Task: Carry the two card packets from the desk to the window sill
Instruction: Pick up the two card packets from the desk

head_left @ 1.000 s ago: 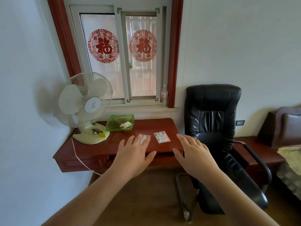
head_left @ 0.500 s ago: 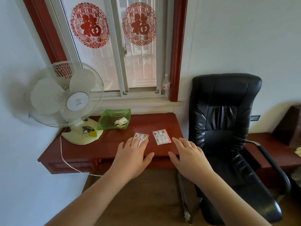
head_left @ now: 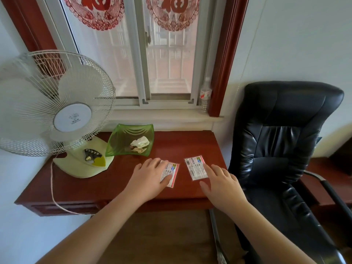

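Fingers (head_left: 152,164) of your left hand (head_left: 150,178) lay spread on one card packet (head_left: 171,174), right hand (head_left: 221,183) open touching the other packet (head_left: 196,167); neither gripped, both on the desk (head_left: 95,185), sill (head_left: 165,119) bare of packets.

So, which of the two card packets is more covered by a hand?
The left packet: the left hand lies over much of it. The right packet shows almost whole, with the right hand only at its edge.
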The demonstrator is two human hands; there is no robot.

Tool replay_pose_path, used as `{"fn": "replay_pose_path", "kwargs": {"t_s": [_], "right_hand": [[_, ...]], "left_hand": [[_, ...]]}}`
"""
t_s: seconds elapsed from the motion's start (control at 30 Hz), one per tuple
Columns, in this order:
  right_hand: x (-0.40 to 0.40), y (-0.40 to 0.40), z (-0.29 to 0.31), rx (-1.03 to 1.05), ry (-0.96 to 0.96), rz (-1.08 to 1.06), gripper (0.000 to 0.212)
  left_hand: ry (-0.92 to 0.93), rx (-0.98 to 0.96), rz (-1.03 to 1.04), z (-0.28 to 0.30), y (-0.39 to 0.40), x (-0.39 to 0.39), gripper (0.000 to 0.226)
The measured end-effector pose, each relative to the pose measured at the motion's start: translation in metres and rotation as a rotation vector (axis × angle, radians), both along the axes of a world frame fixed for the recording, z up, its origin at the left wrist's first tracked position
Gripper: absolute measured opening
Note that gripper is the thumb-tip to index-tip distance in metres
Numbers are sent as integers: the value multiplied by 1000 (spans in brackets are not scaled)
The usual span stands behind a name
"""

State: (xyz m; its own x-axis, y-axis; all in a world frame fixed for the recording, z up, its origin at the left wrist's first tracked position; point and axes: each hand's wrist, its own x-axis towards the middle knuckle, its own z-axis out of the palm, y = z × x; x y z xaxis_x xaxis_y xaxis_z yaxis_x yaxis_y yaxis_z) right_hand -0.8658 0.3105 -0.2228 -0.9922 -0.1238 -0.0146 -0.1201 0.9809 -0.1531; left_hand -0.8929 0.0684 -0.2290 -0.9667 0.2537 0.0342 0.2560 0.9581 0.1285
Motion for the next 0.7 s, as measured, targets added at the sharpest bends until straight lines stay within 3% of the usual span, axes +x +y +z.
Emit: {"fn": "replay_pose_path", "kwargs": {"t_s": [0.37, 0.7], "right_hand": [[-95, -5, -67, 66, -128, 42, 52], [-200, 0, -143, 5, -377, 70, 63]], "left_hand": [[-149, 97, 36, -79, -10, -90, 53], [-262, 179, 209, -145, 17, -159, 48]]}}
